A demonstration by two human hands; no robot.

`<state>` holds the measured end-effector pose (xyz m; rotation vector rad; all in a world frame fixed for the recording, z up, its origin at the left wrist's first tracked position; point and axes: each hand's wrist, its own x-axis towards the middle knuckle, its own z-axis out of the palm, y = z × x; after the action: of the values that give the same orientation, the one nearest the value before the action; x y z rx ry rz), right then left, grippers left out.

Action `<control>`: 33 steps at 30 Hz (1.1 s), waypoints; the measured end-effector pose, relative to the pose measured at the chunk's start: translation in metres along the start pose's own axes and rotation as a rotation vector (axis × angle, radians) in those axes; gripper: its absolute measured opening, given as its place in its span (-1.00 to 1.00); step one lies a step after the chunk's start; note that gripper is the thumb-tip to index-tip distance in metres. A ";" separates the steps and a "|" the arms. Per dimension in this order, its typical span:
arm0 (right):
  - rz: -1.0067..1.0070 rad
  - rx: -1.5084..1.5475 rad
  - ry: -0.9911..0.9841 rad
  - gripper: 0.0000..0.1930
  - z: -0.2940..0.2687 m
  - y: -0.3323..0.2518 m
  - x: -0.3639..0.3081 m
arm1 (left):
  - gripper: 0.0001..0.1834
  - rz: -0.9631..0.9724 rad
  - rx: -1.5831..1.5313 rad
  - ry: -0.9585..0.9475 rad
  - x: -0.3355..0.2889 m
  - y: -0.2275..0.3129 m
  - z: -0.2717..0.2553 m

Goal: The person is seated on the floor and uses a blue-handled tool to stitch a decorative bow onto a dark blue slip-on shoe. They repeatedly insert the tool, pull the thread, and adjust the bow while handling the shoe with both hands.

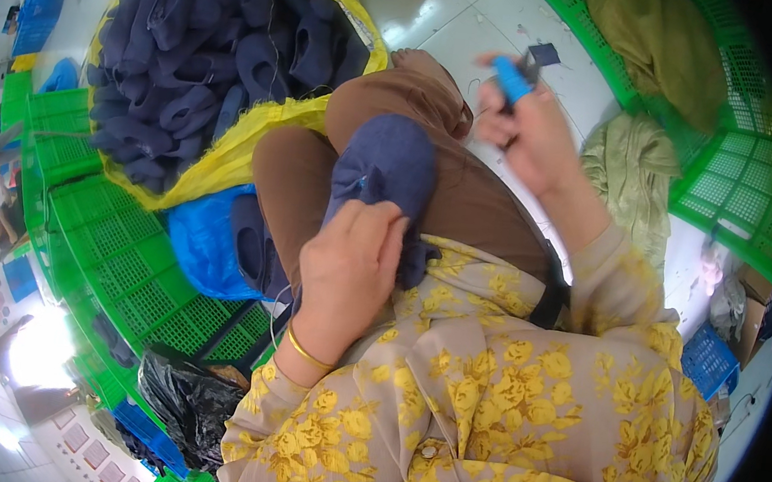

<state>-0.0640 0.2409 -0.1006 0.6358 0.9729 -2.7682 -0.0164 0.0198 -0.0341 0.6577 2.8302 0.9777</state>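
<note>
A navy fabric slipper [394, 152] lies across my lap, its rounded end pointing away from me. My left hand [351, 251] is closed on the slipper's near part, thumb and fingers pinching the cloth by its opening; a bit of light blue shows just ahead of the fingertips. Raised off to the right, my right hand [536, 134] grips small thread snips [511, 82] with a blue handle and dark blades. The snips are apart from the slipper and slightly blurred.
A yellow sack [371, 35] heaped with navy slippers [228, 42] stands ahead on the left. Beside my leg is a blue plastic bag [200, 239]. Green crates [118, 249] line the left; another green crate [750, 178] holding olive cloth [656, 43] is at right.
</note>
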 end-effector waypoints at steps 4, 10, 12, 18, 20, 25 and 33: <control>-0.145 0.148 0.156 -0.92 -0.125 -0.043 0.043 | -0.90 -0.050 0.060 0.096 0.008 -0.012 -0.006; -0.398 0.141 0.618 -0.89 -0.255 -0.108 0.044 | -0.91 -0.182 -0.014 0.057 0.014 -0.013 -0.013; -0.455 0.076 0.682 -0.91 -0.275 -0.120 0.037 | -0.92 -0.191 -0.028 0.063 0.018 -0.014 -0.013; -0.475 -0.079 0.705 -0.95 -0.284 -0.130 0.026 | -0.88 -0.270 -0.118 -0.050 0.026 -0.021 -0.020; -0.473 -0.094 0.723 -0.94 -0.286 -0.131 0.021 | -0.87 -0.295 -0.140 -0.092 0.027 -0.025 -0.021; -0.494 -0.112 0.736 -0.95 -0.295 -0.140 0.009 | -0.86 -0.234 -0.055 -0.164 0.032 -0.025 -0.024; -0.540 -0.130 0.709 -0.93 -0.287 -0.189 -0.016 | -0.88 0.062 0.173 -0.098 0.031 -0.024 -0.014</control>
<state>-0.0015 0.5673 -0.1880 1.6021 1.6448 -2.8990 -0.0564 0.0078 -0.0350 0.7912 2.8443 0.6929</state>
